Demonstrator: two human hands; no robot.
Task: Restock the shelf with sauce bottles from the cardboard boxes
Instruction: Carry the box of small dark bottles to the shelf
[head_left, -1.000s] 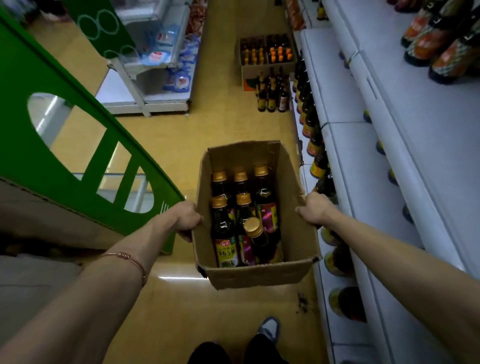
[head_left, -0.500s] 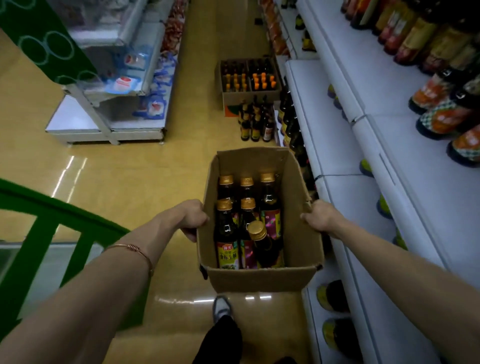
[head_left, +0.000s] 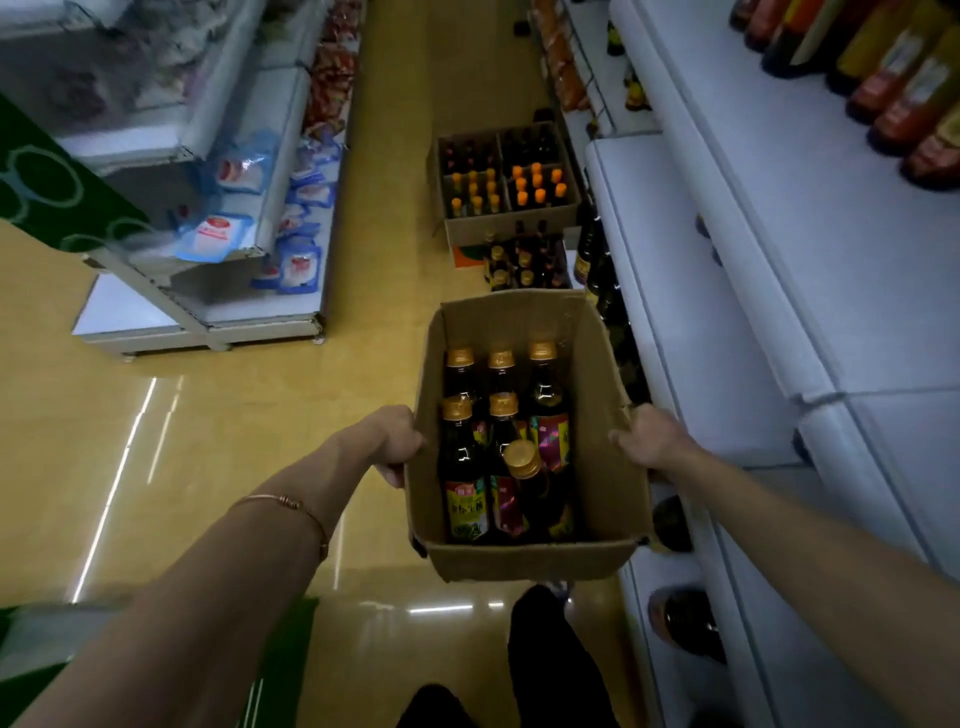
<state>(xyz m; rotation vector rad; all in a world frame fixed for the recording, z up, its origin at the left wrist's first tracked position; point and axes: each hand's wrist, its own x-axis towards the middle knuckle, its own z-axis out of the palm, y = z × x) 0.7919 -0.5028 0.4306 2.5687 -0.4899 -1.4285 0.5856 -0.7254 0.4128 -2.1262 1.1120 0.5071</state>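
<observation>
Carrying an open cardboard box (head_left: 524, 558) down the aisle, you've got it held out in front at about waist height, one hand on each long side, likely so the load stays level and you can see down into it while you walk. Far left sits a low display shelf (head_left: 208, 322) with blue-and-white packets (head_left: 218, 236), not part of the job. Your left hand (head_left: 397, 441), bracelet (head_left: 285, 506) on that wrist, is curled over the left wall of the box with the fingers wrapped down around the edge; knuckles up, thumb not visible. Inside the box stand the sauce bottles (head_left: 462, 467), dark glass with gold caps, packed toward the left and near end; five are upright and one (head_left: 530, 480) is leaning across the others, so the box looks part full and the bottles have room to shift. Ahead on the floor, more cardboard boxes (head_left: 506, 182) hold orange-capped and dark bottles, with a loose cluster of bottles (head_left: 519, 260) standing just in front of them, probably staged stock next to the restock spot. Your right hand (head_left: 649, 441) grips the right wall the same way, fingers hooked over the rim into the box. To its right runs the white shelf (head_left: 727, 364), whose lower tiers show only a few dark bottles along the edge, the top tier (head_left: 831, 234) mostly bare with a row of red-and-yellow labelled bottles (head_left: 904, 88) at the back. My read: you're in the carry step, nothing shelved from this box yet; watch the leaning bottle when you set down.
</observation>
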